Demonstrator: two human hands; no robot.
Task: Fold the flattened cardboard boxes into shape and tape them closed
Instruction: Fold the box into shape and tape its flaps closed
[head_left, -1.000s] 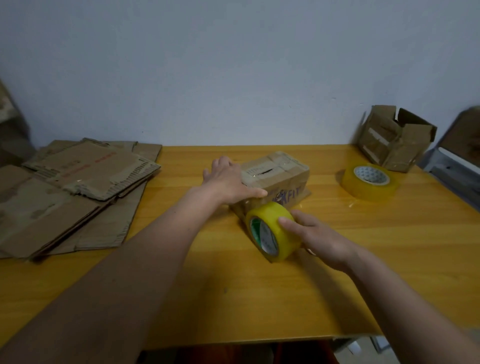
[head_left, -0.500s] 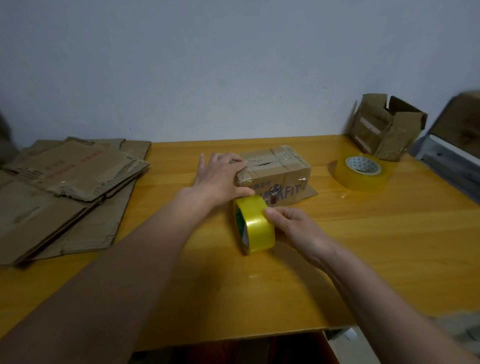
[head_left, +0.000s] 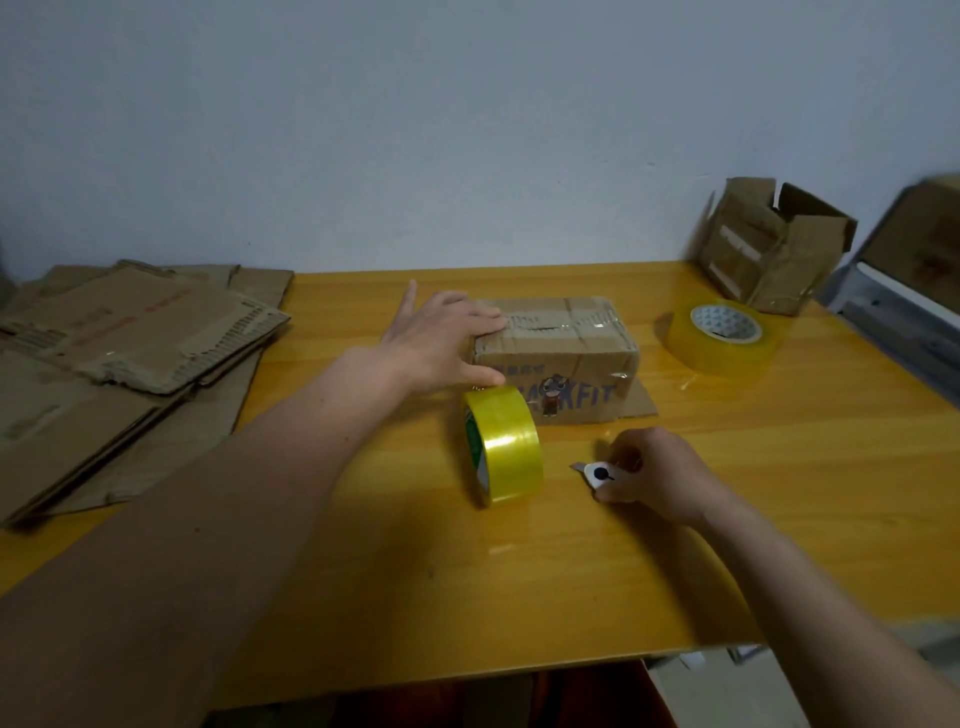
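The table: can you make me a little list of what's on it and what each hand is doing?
Box: small box, folded, mid-table
Left hand: left hand rests flat on the box
Right hand: right hand grips a small white cutter
Tape: yellow roll on edge before the box; second roll lying flat
Left side: flat cardboard pile
Far right: open box

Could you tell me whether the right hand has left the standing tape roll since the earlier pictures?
Yes. The right hand has come off the standing tape roll and now sits to its right on the table, holding a small white cutter.
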